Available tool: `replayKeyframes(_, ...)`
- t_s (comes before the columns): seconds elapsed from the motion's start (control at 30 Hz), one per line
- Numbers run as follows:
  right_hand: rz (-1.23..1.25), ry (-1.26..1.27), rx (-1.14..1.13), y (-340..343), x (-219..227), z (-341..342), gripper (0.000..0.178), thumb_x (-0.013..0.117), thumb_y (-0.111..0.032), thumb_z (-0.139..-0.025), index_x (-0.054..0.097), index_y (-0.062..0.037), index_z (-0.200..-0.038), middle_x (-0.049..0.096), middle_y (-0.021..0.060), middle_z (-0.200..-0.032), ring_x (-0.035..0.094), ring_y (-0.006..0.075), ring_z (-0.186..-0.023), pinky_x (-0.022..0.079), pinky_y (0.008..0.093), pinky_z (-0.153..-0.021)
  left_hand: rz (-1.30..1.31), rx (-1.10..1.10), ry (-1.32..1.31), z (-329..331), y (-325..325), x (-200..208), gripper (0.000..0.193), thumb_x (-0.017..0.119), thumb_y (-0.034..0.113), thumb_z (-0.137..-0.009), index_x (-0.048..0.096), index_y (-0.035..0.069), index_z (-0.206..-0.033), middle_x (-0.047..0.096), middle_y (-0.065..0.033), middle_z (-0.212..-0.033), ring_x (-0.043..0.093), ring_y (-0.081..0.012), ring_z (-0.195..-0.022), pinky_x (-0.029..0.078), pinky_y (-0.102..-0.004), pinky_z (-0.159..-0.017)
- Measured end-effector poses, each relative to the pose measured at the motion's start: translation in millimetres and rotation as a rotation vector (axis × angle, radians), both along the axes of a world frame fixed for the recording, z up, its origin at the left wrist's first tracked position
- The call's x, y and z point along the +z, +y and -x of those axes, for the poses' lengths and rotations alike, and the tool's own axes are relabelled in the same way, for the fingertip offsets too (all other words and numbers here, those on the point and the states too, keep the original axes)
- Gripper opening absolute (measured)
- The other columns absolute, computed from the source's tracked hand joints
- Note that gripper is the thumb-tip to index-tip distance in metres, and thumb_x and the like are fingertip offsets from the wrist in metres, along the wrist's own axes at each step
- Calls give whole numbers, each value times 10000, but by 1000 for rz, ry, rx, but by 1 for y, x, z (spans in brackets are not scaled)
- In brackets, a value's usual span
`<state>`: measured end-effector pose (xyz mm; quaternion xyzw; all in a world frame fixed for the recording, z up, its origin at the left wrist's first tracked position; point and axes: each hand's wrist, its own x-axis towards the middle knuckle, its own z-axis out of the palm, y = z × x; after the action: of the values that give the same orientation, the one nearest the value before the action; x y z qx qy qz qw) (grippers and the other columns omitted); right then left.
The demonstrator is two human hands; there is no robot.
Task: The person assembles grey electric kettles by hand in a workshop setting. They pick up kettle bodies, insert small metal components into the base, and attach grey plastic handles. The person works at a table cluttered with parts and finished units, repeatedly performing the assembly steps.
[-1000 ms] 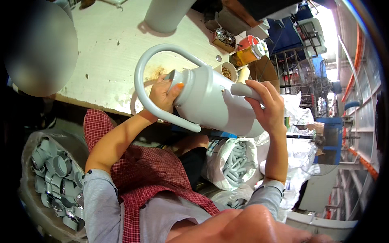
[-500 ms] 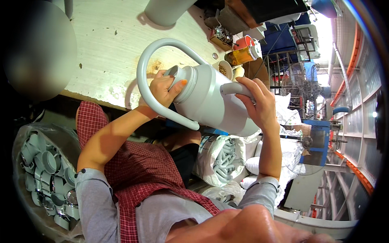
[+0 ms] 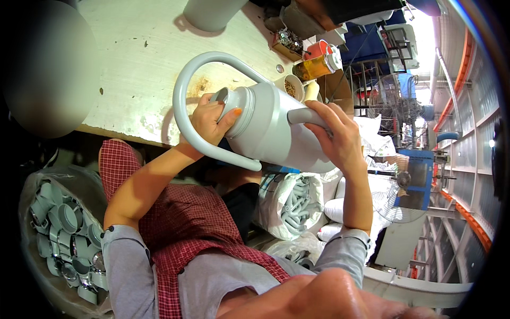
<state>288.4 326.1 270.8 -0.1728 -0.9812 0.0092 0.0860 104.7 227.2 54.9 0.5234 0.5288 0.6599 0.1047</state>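
A pale grey vacuum jug (image 3: 268,125) is held tilted over the table's front edge, with its mouth toward the left. My left hand (image 3: 211,121) is closed around the collar at the jug's mouth, its thumb on the outside. The large curved handle (image 3: 182,87) loops around that wrist. My right hand (image 3: 340,135) is closed on a short curved grey tube (image 3: 305,116) against the jug's side; whether the tube is fixed there I cannot tell. The fingers of the left hand are partly hidden by the rim.
On the white table (image 3: 133,69) stand another grey vessel (image 3: 212,13), a jar of amber liquid (image 3: 314,68), a cup of small parts (image 3: 289,86) and a box of metal pieces (image 3: 288,43). Bags hold grey collars (image 3: 69,218) and curved grey tubes (image 3: 297,210). A fan (image 3: 402,181) is at right.
The jug and both hands have shifted very slightly left in the picture. Both grips look the same.
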Motion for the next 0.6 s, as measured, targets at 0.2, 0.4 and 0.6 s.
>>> replayKeyframes(0.2, -11, 3, -1, 0, -2, 1, 386, 734, -133, -799, 606, -127, -1164, 606, 77, -824, 628, 294, -661, 503, 385, -584, -17, 3, 18, 1, 1, -4, 428, 551, 347, -972, 620, -11, -749, 583, -149, -648, 592, -300, -671, 412, -417, -946)
replayKeyframes(0.4, -24, -15, -10, -2, -1, 1, 367, 734, -138, -798, 617, -134, -1146, 603, 68, -814, 624, 294, -661, 501, 377, -585, -41, 7, -4, -1, 2, -2, 450, 525, 358, -983, 618, -11, -743, 580, -149, -641, 588, -299, -669, 403, -418, -952)
replayKeyframes(0.6, 0, -22, -25, 0, -4, -2, 347, 722, -154, -807, 620, -140, -1138, 626, 72, -844, 634, 294, -698, 509, 374, -609, -25, -2, 31, -2, 1, -2, 446, 503, 345, -994, 614, -4, -737, 582, -138, -625, 572, -295, -646, 384, -424, -952)
